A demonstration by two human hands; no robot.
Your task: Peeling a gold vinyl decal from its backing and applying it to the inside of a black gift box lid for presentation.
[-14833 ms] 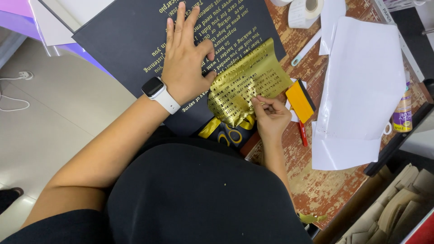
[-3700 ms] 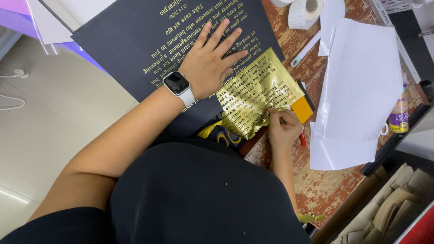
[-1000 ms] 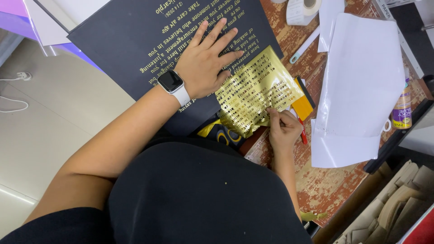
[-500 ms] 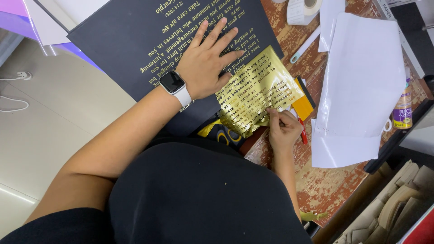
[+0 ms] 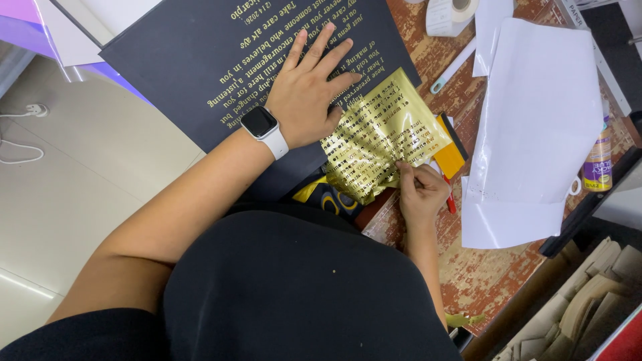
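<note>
A large dark sheet with gold lettering lies on the worn wooden table. My left hand, a white watch on its wrist, presses flat on the sheet with fingers spread. A crinkled gold foil sheet with dark letter gaps lies over the dark sheet's lower right corner. My right hand pinches the foil's lower edge between thumb and fingers. My dark-clothed body hides the table's near edge.
White paper sheets lie to the right. A yellow-orange scraper and a red pen sit beside the foil. A tape roll, a white pen and a glue bottle are nearby. Scissors handles peek out below the foil.
Over the earlier frames my left hand shifted a little up the dark sheet and the foil lifted further off it. In the last second almost nothing moved.
</note>
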